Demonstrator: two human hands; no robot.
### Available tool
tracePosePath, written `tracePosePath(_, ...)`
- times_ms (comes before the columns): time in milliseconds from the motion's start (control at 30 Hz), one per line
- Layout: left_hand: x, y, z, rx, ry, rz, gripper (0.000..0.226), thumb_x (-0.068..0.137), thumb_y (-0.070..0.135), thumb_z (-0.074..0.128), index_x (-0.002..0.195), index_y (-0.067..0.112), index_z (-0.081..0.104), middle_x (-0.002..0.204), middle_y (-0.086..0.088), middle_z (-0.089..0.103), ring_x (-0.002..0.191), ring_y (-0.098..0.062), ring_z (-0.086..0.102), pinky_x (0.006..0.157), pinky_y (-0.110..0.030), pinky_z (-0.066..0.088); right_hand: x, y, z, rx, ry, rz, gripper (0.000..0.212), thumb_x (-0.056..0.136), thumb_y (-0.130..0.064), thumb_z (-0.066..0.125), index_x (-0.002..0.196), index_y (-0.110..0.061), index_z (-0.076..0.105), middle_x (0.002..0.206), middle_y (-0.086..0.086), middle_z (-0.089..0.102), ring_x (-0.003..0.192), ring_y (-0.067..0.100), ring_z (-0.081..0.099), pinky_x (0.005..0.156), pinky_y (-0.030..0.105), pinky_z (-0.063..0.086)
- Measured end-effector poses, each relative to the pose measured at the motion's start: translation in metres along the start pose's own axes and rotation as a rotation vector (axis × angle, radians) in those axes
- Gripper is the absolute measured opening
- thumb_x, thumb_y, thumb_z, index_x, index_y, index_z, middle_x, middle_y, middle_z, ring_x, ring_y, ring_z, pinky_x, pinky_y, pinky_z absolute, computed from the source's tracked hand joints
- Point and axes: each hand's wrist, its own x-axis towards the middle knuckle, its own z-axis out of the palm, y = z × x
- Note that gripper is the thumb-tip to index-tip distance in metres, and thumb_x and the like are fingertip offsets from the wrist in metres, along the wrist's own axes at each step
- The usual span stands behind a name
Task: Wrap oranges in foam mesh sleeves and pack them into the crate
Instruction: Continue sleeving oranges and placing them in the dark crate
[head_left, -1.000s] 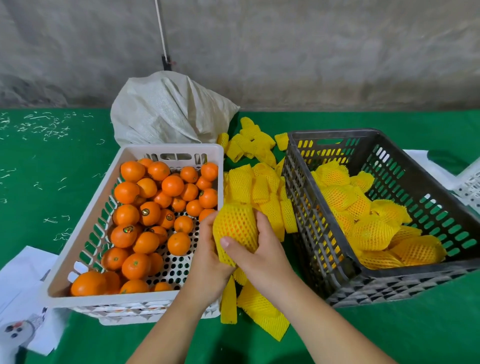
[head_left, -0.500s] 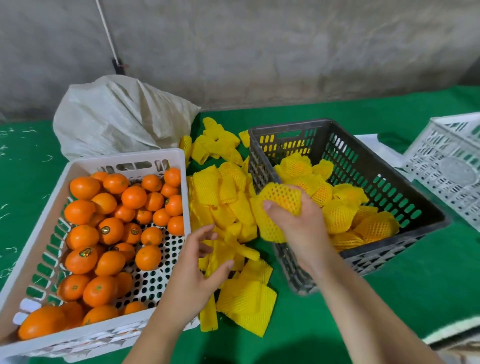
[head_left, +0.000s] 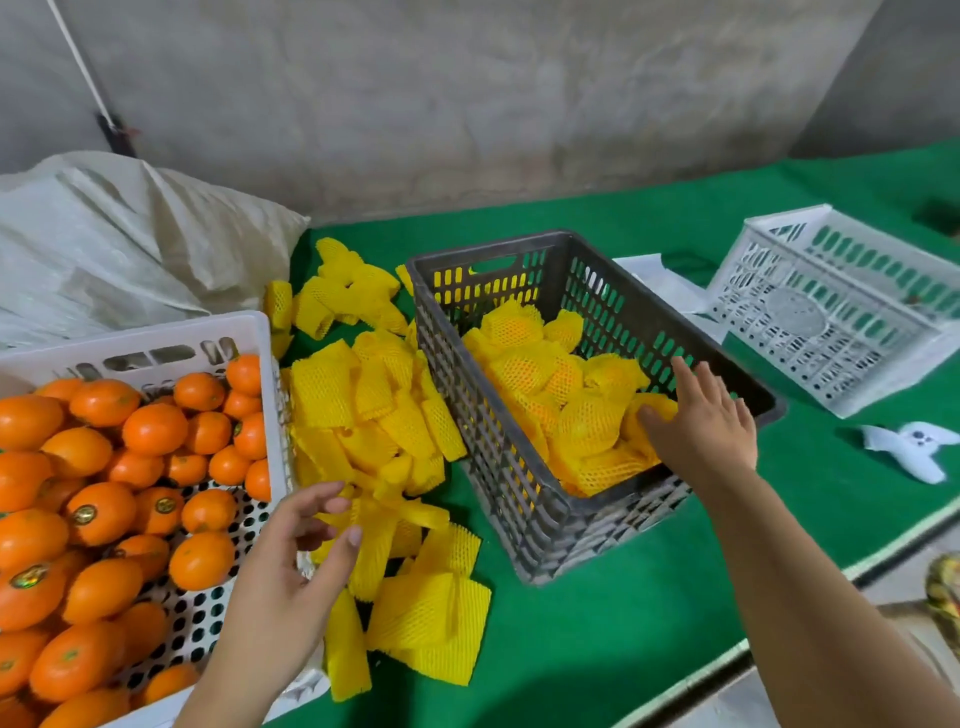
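On the green desk (head_left: 649, 597), my right hand (head_left: 701, 431) rested with spread fingers on the wrapped oranges (head_left: 587, 421) inside the grey crate (head_left: 524, 499); my left hand (head_left: 296, 561), loosely open, hovered over the loose foam sleeves (head_left: 374, 415) beside the white crate of bare oranges (head_left: 104, 499).

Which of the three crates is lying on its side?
The white crate at far right. It is tipped over and holds nothing; the grey crate and the orange-filled white one stand upright.

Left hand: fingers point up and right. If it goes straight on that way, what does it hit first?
Probably the loose foam sleeves just past the left hand; its fingertips look almost on them. Depth is unclear, so contact may already exist.
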Motion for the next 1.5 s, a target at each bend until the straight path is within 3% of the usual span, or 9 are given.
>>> tracePosePath(400, -0.001, 0.007, -0.004, -0.162, 0.098, -0.084, 0.025, 0.098, 0.032, 0.063, 0.122, 0.033, 0.067, 0.118, 0.023, 0.069, 0.105, 0.005, 0.064, 0.079, -0.01, 0.052, -0.062, -0.117, 0.024, 0.393, -0.198, -0.365, 0.069, 0.097, -0.061, 0.049, 0.156, -0.03, 0.032, 0.167, 0.002, 0.019, 0.154, 0.028, 0.016, 0.122, 0.051, 0.023)
tracePosePath(567, 0.026, -0.009, -0.02, -0.015, 0.167, -0.024, 0.025, 0.106, 0.029, 0.059, 0.13, 0.039, 0.059, 0.123, 0.018, 0.064, 0.104, -0.006, 0.067, 0.076, -0.015, 0.055, -0.063, -0.164, 0.043, -0.173, 0.024, -0.958, 0.062, 0.092, -0.053, 0.057, 0.147, -0.029, 0.042, 0.161, 0.011, 0.022, 0.148, 0.036, 0.02, 0.114, 0.055, 0.034)
tracePosePath(700, 0.072, -0.042, -0.049, 0.244, 0.26, -0.039, 0.035, 0.106, 0.016, 0.057, 0.14, 0.025, 0.054, 0.138, 0.005, 0.057, 0.115, -0.008, 0.059, 0.095, -0.034, 0.055, -0.051, -0.196, 0.056, -0.44, -0.365, -1.14, 0.031, 0.094, -0.05, 0.052, 0.111, -0.032, 0.071, 0.164, 0.011, 0.028, 0.152, 0.034, 0.01, 0.119, 0.052, 0.016)
tracePosePath(800, 0.089, -0.07, -0.067, 0.78, -0.057, -0.13, 0.056, 0.103, 0.019, 0.061, 0.153, 0.022, 0.037, 0.147, -0.011, 0.043, 0.13, -0.032, 0.05, 0.1, -0.053, 0.05, -0.046, -0.214, 0.066, -0.542, -0.986, -0.94, 0.042, 0.093, -0.063, 0.052, 0.12, -0.037, 0.072, 0.161, 0.004, 0.036, 0.155, 0.031, 0.002, 0.123, 0.055, 0.009)
tracePosePath(900, 0.081, -0.095, -0.08, 1.36, -0.578, -0.291, 0.081, 0.098, 0.037, 0.067, 0.162, 0.032, 0.018, 0.161, -0.01, 0.029, 0.146, -0.041, 0.034, 0.118, -0.053, 0.037, -0.046, -0.216, 0.067, -0.721, -1.055, -0.866, 0.064, 0.089, -0.071, 0.053, 0.148, -0.049, 0.045, 0.169, 0.0, 0.014, 0.156, 0.032, 0.0, 0.122, 0.059, 0.016)
tracePosePath(1000, 0.07, -0.112, -0.087, 1.519, -0.671, -0.44, 0.08, 0.094, 0.043, 0.074, 0.159, 0.036, 0.028, 0.166, -0.006, 0.009, 0.148, -0.041, 0.024, 0.11, -0.045, 0.044, -0.051, -0.219, 0.07, -0.722, -1.094, -0.956, 0.07, 0.096, -0.066, 0.048, 0.159, -0.039, 0.03, 0.171, -0.006, 0.005, 0.157, 0.028, 0.003, 0.122, 0.049, 0.015)
tracePosePath(1133, 0.085, -0.12, -0.089, 1.512, -0.593, -0.544, 0.083, 0.096, 0.014, 0.069, 0.162, 0.03, 0.022, 0.158, -0.014, 0.019, 0.144, -0.039, 0.03, 0.11, -0.043, 0.043, -0.05, -0.223, 0.067, -0.477, -1.138, -0.906, 0.072, 0.1, -0.059, 0.051, 0.161, -0.029, 0.028, 0.17, -0.004, 0.017, 0.154, 0.022, 0.02, 0.123, 0.038, 0.023)
tracePosePath(1333, 0.094, -0.119, -0.09, 1.456, -0.47, -0.466, 0.079, 0.093, 0.014, 0.073, 0.158, 0.03, 0.031, 0.149, -0.009, 0.038, 0.137, -0.035, 0.044, 0.103, -0.045, 0.046, -0.058, -0.219, 0.075, -0.676, -1.176, -0.941, 0.053, 0.097, -0.053, 0.053, 0.149, -0.055, 0.04, 0.171, -0.004, -0.005, 0.156, 0.032, -0.01, 0.122, 0.053, 0.009)
tracePosePath(1500, 0.09, -0.085, -0.114, 1.064, 0.001, -0.142, 0.078, 0.084, 0.037, 0.086, 0.151, 0.037, 0.044, 0.142, -0.002, 0.046, 0.121, -0.029, 0.056, 0.088, -0.04, 0.055, -0.062, -0.201, 0.088, -0.671, -0.988, -0.946, 0.061, 0.104, -0.049, 0.04, 0.159, -0.025, 0.032, 0.171, -0.008, -0.002, 0.156, 0.031, -0.003, 0.125, 0.05, 0.014)
